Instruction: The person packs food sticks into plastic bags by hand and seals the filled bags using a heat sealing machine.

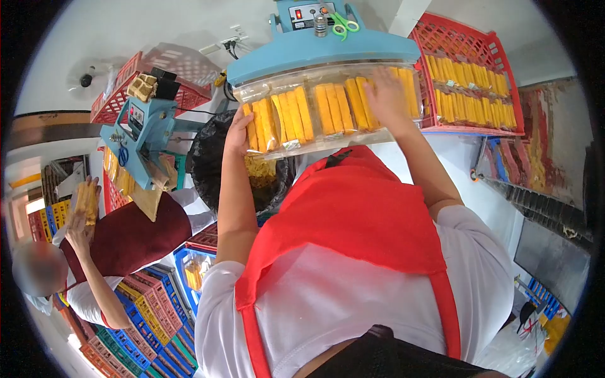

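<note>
Head camera view: a red apron (359,214) fills the lower middle, and beyond it a blue machine (321,51) stretches its wide curved bar across the top. To the right stands a red crate (463,34) holding more yellow sticks in packets; to the left, below the bar, is a black-lined bin (211,151) with yellow scraps inside. The row of clear packets (293,116), filled with yellow sticks, lies side by side on a narrow ledge (328,143), upper ends up against the bar. The left hand (237,131) curls round the row's left end, fingers bent at the outermost packet; the right hand (387,97), blurred, lies over the right part with fingers spread, and whether it presses or only skims, I cannot tell. An uneven push from either side could skew the packets or crease their plastic at the bar, and sticks riding too high might be caught there. Spread fingers so near the bar could be nipped if it closed. A packet nudged off the left end might drop towards the bin. Green scissors (341,26), lying loose on top, could slide off if the machine jolts.
</note>
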A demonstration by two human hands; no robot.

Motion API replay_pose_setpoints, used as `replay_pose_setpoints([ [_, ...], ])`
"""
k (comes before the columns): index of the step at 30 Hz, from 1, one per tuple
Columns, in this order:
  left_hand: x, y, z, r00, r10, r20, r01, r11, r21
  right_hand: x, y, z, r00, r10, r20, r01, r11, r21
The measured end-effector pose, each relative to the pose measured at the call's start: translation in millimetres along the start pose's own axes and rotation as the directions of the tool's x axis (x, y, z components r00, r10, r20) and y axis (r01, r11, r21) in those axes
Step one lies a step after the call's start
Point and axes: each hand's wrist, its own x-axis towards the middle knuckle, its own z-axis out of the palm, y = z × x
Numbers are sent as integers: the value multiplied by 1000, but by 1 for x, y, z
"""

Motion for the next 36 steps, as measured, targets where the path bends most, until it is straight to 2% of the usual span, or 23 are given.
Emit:
replay_pose_setpoints([
  [2, 0, -3, -5, 1000, 3, -17, -3, 1000, 11, 2, 12, -12, 998, 50, -39, -52, 998, -41],
  [4, 0, 1, -2, 1000, 8, -27, -7, 1000, 25, 5, 18, -30, 987, 155, 41, -141, 960, -241],
  [5, 0, 2, 0, 1000, -5, -16, 5, 1000, 14, 6, 21, -28, 987, 157, 35, -144, 960, -238],
  [8, 0, 3, 2, 1000, -20, -4, 20, 999, 42, 0, 33, -10, 979, 190, 69, -172, 963, -209],
  [10, -2, 4, 5, 1000, -30, 1, 30, 999, 14, -2, 42, 2, 993, 112, 43, -101, 975, -198],
  [14, 1, 1, -2, 1000, -11, 8, 11, 1000, -8, -3, 58, 8, 989, 108, 102, -94, 987, -130],
  [16, 0, -3, -6, 1000, 5, 16, -6, 1000, 3, -4, 63, -2, 985, 98, 139, -113, 989, 100],
  [17, 0, -5, -8, 1000, 7, 12, -7, 1000, 2, -8, 63, -5, 985, 95, 141, -109, 989, 100],
  [19, -3, -6, -11, 997, -51, -65, 44, 994, -98, -19, 52, -20, 989, 148, -19, -149, 965, -216],
  [20, -4, -6, -13, 996, -48, -76, 40, 994, -101, -23, 55, -16, 990, 140, -13, -139, 967, -213],
  [22, -9, -4, -15, 998, -68, 6, 68, 988, -138, -32, 67, -9, 948, 301, 100, -298, 953, -48],
  [23, -13, -5, -16, 998, -60, -12, 58, 989, -140, -33, 73, -10, 952, 285, 109, -283, 958, -39],
  [25, -20, -4, -20, 999, -41, 0, 40, 984, -174, -30, 77, -22, 896, 324, 304, -371, 922, 112],
  [26, -26, -4, -24, 999, -29, -14, 26, 985, -170, -33, 88, -23, 901, 308, 306, -358, 925, 123],
  [28, -43, -5, -30, 997, 10, -82, -25, 982, -188, -35, 100, -32, 929, 142, 341, -312, 797, 517],
  [29, -53, -5, -31, 988, 38, -153, -69, 977, -203, -38, 98, -40, 932, 130, 338, -302, 794, 527],
  [30, -62, 2, -31, 986, 45, -158, -76, 978, -195, -39, 84, -63, 910, 142, 390, -388, 624, 679],
  [31, -71, 9, -28, 994, 17, -112, -54, 941, -335, -36, 71, -82, 884, 143, 446, -462, 416, 783],
  [32, -77, 18, -22, 998, -5, -60, -24, 882, -470, -29, 61, -94, 883, 140, 448, -463, 413, 784],
  [33, -79, 32, -3, 999, -37, -24, 20, 864, -503, -22, 48, -105, 909, 98, 405, -408, 414, 814],
  [34, -76, 38, 10, 999, -36, -27, 18, 863, -504, -19, 35, -110, 931, 57, 361, -351, 414, 840],
  [36, -57, 46, 36, 998, -53, 17, 56, 911, -409, -7, 2, -99, 923, 23, 384, -358, 417, 835],
])
